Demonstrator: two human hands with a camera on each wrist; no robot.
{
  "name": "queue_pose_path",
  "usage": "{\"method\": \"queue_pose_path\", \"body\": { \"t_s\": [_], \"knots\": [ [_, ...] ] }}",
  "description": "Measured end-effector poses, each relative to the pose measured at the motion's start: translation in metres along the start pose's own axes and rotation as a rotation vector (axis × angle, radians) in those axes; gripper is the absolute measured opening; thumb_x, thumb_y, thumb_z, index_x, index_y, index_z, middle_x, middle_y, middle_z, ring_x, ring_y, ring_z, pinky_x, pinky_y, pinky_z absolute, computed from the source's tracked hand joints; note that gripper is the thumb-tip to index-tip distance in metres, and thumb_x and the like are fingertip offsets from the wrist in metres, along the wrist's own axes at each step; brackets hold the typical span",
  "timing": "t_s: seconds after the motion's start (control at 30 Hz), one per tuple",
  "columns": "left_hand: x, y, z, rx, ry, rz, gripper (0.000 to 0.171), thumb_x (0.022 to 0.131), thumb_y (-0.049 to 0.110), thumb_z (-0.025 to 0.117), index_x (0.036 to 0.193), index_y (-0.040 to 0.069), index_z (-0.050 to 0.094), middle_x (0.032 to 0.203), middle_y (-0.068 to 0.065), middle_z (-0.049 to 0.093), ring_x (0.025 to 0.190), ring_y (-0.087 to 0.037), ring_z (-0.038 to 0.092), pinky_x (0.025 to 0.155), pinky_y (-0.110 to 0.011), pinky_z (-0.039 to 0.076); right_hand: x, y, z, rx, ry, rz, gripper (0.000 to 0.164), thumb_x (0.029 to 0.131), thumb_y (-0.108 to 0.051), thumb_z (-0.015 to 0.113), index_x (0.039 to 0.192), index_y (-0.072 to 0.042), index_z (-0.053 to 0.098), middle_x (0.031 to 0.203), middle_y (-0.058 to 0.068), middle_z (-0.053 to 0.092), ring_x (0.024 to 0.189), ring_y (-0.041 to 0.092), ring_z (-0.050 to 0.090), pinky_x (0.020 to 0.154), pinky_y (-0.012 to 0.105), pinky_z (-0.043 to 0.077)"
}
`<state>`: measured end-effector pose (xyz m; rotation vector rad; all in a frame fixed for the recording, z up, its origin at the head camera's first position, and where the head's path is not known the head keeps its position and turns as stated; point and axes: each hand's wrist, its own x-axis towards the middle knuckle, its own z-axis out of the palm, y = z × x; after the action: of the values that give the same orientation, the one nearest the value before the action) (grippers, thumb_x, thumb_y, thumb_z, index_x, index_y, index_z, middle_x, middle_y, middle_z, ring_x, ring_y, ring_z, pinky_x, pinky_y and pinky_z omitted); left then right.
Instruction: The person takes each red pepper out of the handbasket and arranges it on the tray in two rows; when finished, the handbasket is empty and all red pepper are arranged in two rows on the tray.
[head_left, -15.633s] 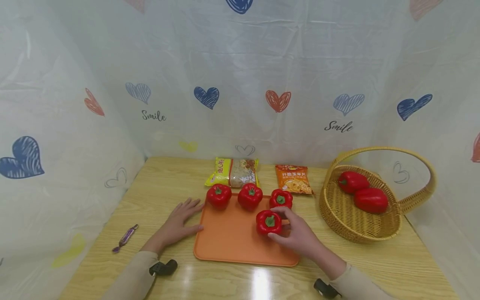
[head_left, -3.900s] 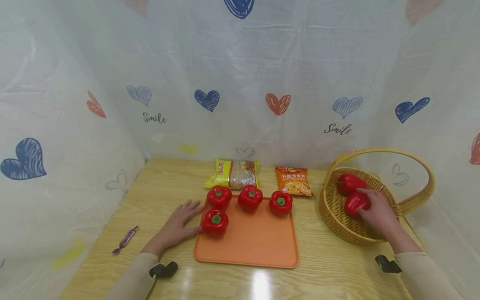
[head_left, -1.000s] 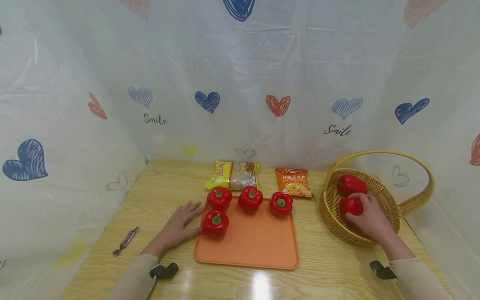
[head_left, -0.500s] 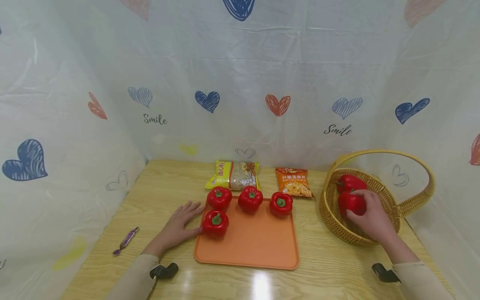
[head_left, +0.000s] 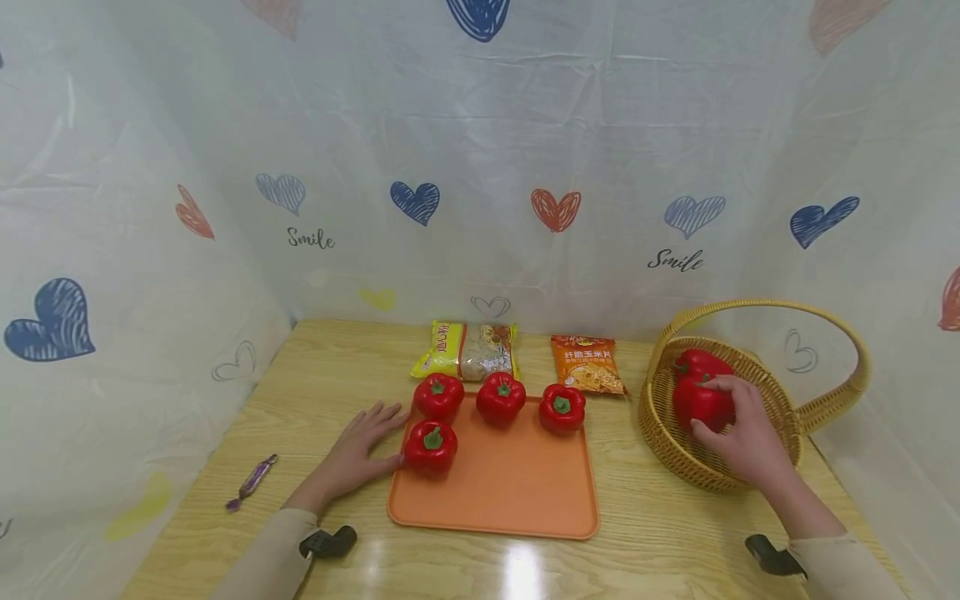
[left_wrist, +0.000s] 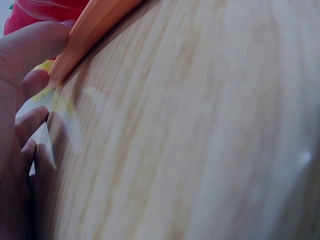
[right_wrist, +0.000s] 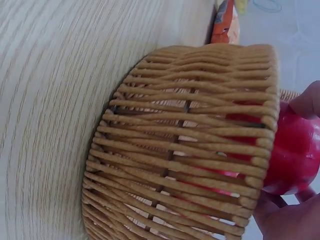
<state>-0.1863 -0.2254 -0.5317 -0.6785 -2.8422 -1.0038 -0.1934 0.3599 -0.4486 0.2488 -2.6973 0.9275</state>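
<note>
My right hand (head_left: 750, 437) grips a red bell pepper (head_left: 699, 403) inside the wicker basket (head_left: 678, 462), thumb on the near side and fingers over the top. In the right wrist view that pepper (right_wrist: 292, 152) shows above the basket's rim. Behind it in the basket lies another red pepper (head_left: 702, 362), partly covered. My left hand (head_left: 356, 454) rests at the left edge of the orange tray (head_left: 517, 492), fingers spread, the thumb touching the rim in the left wrist view. Several red bell peppers stand on the tray, one (head_left: 431, 447) close to the left thumb.
A yellow food packet (head_left: 465, 351) and an orange snack bag (head_left: 588, 364) lie behind the tray. A purple wrapped candy (head_left: 252, 482) is on the table at left. The basket's tall handle (head_left: 855, 383) arches over its back and right side.
In the last second the right hand has turned and lifted the gripped pepper slightly, so its green stem shows at the top. Earlier, a pepper was set at the tray's left. The left hand stays put.
</note>
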Motion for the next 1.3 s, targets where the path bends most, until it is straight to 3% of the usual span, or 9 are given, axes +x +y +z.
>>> {"method": "queue_pose_path", "body": {
  "t_s": [0.1,0.2,0.27,0.33,0.6,0.8,0.87,1.3],
  "knots": [
    [0.000,0.000,0.000,-0.004,-0.013,-0.016,0.070,0.091,0.041,0.074,0.151,0.011,0.051,0.159,-0.015,0.041,0.151,-0.043,0.022,0.123,-0.060,0.010,-0.001,-0.002,0.000,0.011,0.027,-0.044,0.059,0.079,0.003,0.079,0.129,0.005,0.045,0.137,0.033,0.036,0.115,0.055,0.044,0.083,0.072,0.050],
    [0.000,-0.001,0.000,0.000,-0.020,-0.024,0.071,0.091,0.042,0.074,0.151,0.012,0.051,0.160,-0.014,0.040,0.152,-0.042,0.022,0.123,-0.060,0.009,-0.002,-0.006,-0.002,0.017,0.052,-0.075,0.059,0.078,0.004,0.079,0.126,0.006,0.047,0.136,0.031,0.038,0.115,0.052,0.045,0.086,0.036,0.060],
    [0.000,-0.001,0.000,0.001,-0.020,-0.024,0.071,0.091,0.041,0.074,0.151,0.012,0.051,0.160,-0.014,0.040,0.152,-0.042,0.022,0.123,-0.060,0.010,-0.003,-0.008,-0.002,0.028,0.062,-0.089,0.059,0.077,0.005,0.080,0.126,0.006,0.047,0.136,0.030,0.039,0.115,0.051,0.045,0.083,0.011,0.049],
    [0.000,0.000,0.000,0.005,-0.020,-0.023,0.071,0.091,0.041,0.074,0.151,0.011,0.051,0.160,-0.014,0.040,0.152,-0.042,0.022,0.123,-0.060,0.010,-0.004,-0.011,-0.003,0.043,0.072,-0.103,0.058,0.076,0.006,0.080,0.124,0.006,0.048,0.136,0.030,0.040,0.115,0.051,0.045,0.080,-0.003,0.032],
    [0.001,-0.001,0.000,-0.002,-0.019,-0.026,0.071,0.090,0.041,0.074,0.151,0.012,0.051,0.160,-0.013,0.041,0.152,-0.042,0.021,0.123,-0.060,0.009,-0.009,-0.026,-0.003,0.076,0.086,-0.157,0.062,0.072,0.011,0.081,0.124,0.006,0.048,0.137,0.029,0.040,0.115,0.045,0.046,0.084,-0.005,0.031],
    [0.001,-0.001,0.000,0.006,-0.027,-0.032,0.071,0.091,0.042,0.074,0.152,0.013,0.050,0.161,-0.013,0.039,0.152,-0.041,0.021,0.123,-0.059,0.009,-0.011,-0.038,-0.001,0.078,0.098,-0.191,0.066,0.070,0.012,0.083,0.126,0.003,0.048,0.136,0.024,0.043,0.118,0.001,0.036,0.084,-0.003,0.036],
    [0.001,-0.002,0.000,0.006,-0.028,-0.032,0.071,0.091,0.042,0.073,0.152,0.013,0.050,0.161,-0.012,0.039,0.153,-0.041,0.021,0.123,-0.059,0.008,-0.011,-0.041,0.001,0.089,0.103,-0.209,0.067,0.068,0.013,0.083,0.126,0.004,0.049,0.136,0.023,0.043,0.117,-0.007,0.033,0.085,-0.003,0.037],
    [0.000,-0.003,0.001,0.005,-0.023,-0.026,0.071,0.092,0.042,0.073,0.152,0.013,0.050,0.161,-0.013,0.039,0.152,-0.041,0.021,0.123,-0.060,0.009,-0.013,-0.052,0.014,0.144,0.064,-0.246,0.066,0.068,0.015,0.083,0.123,0.006,0.048,0.136,0.021,0.046,0.122,-0.010,0.035,0.088,-0.001,0.039]
  ]
}}
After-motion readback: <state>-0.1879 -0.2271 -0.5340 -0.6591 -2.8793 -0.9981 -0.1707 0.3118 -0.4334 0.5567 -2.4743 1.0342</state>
